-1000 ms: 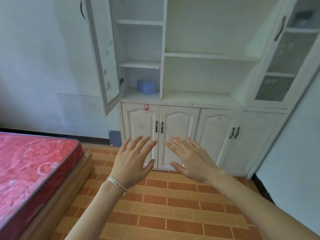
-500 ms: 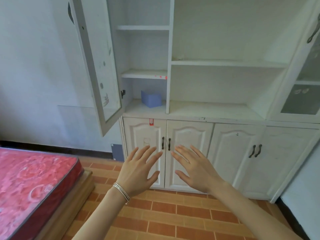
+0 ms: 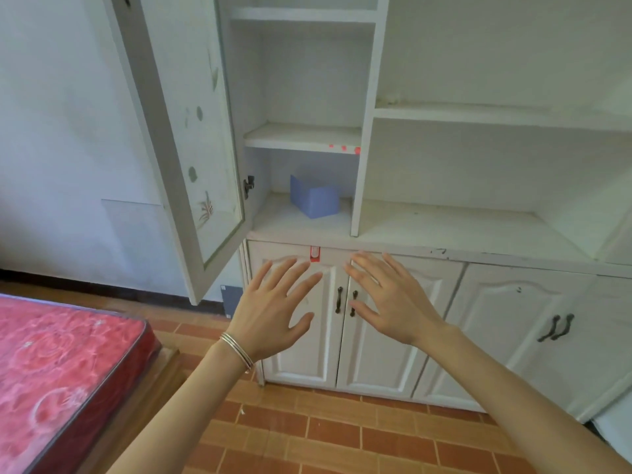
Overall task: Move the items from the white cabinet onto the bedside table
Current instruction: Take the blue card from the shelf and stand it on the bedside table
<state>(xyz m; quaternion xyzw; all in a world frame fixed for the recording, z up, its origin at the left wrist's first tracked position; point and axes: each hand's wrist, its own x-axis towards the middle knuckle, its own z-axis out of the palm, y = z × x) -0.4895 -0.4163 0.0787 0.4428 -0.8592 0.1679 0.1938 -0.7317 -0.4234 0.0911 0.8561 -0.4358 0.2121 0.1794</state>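
Note:
A blue box (image 3: pixel 316 200) stands on the lowest open shelf in the left bay of the white cabinet (image 3: pixel 427 230). Both of my hands are raised in front of the cabinet's lower doors, below the box and apart from it. My left hand (image 3: pixel 273 309), with thin bangles on the wrist, has its fingers spread and holds nothing. To its right, my right hand (image 3: pixel 390 299) is likewise spread and empty. The bedside table is out of view.
The cabinet's upper left glass door (image 3: pixel 184 131) hangs open toward me on the left. A bed with a red mattress (image 3: pixel 51 371) fills the lower left. Two dark handles (image 3: pixel 345 299) sit on the lower doors between my hands. Terracotta floor tiles (image 3: pixel 342 436) lie below.
The view has drawn closer to the cabinet, which looks larger. Both hands have risen toward the shelf edge, still spread and empty.

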